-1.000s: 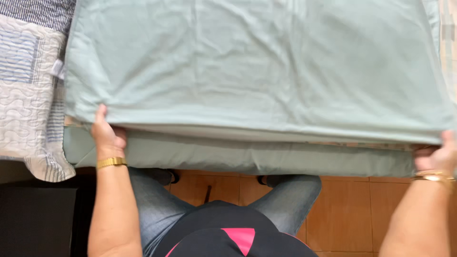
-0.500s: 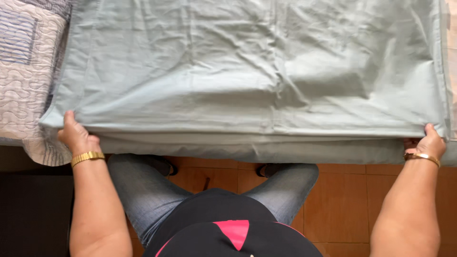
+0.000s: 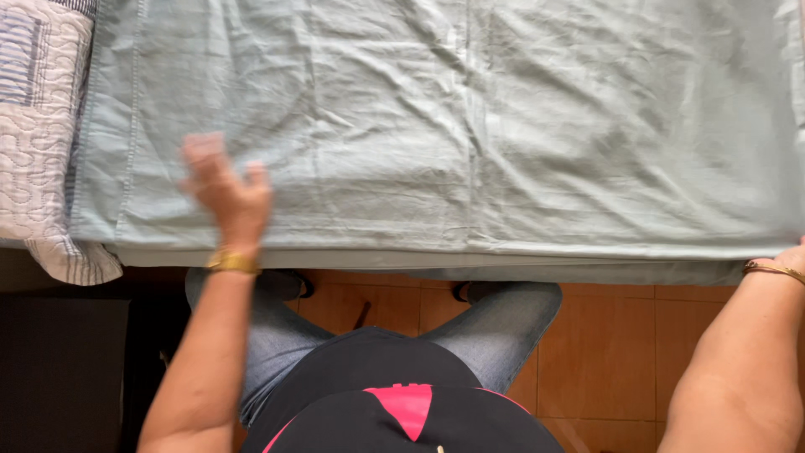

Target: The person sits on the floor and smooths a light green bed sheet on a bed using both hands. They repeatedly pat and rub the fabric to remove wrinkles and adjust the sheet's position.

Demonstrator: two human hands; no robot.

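Head view — left hand flat on green sheet, seemingly — blurred.

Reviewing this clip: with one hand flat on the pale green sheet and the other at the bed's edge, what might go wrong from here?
1. The left hand is blurred, mid-sweep over the creased sheet; a hasty pass may push wrinkles along rather than flatten them.
2. The right hand is nearly out of view at the corner, so its grip cannot be judged; that edge might slip.
3. The quilted cover lies against the sheet's left side and could get dragged.
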